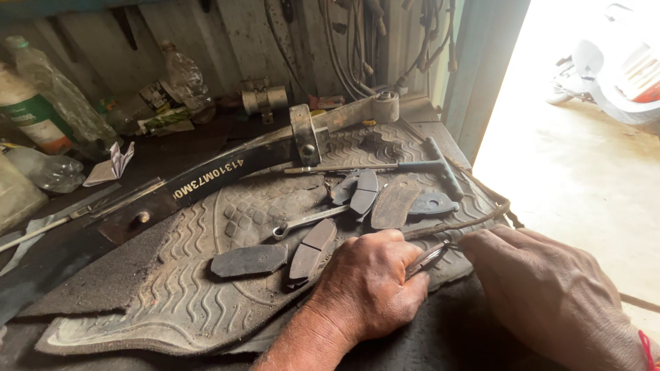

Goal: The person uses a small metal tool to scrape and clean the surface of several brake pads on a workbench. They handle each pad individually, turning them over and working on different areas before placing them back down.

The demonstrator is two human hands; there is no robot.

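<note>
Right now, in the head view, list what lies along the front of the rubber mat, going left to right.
Flat dark brake pad → second brake pad, tilted → left hand → thin metal tool pinched in its fingers → right hand.

Both hands are bare and gloveless, the forearms uncovered with no sleeves showing. The left hand wears no ring or watch. The right hand has a thin red thread at its wrist.
</note>
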